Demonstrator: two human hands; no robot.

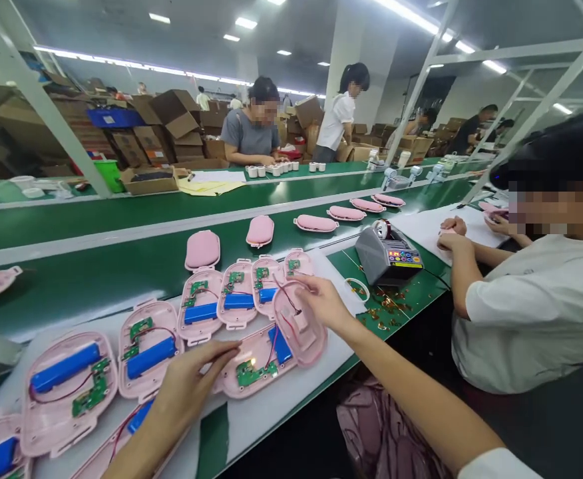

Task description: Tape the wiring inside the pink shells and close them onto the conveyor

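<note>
My left hand [192,386] rests with fingers stretched on the edge of an open pink case half [251,366] that carries a blue battery and a green circuit board. My right hand [324,303] pinches the rim of the other pink case half [299,329], tilted up and joined to the first by red and black wires. Both lie on a white sheet [271,406] at the table's near edge. Several more open pink halves with blue batteries [146,349] are lined up to the left.
Closed pink cases [315,223] lie along the green conveyor belt [122,266]. A grey tape dispenser [388,256] stands right of my hands, with yellow tape bits near it. A person in a white shirt [531,313] works at my right; others stand beyond, among cardboard boxes.
</note>
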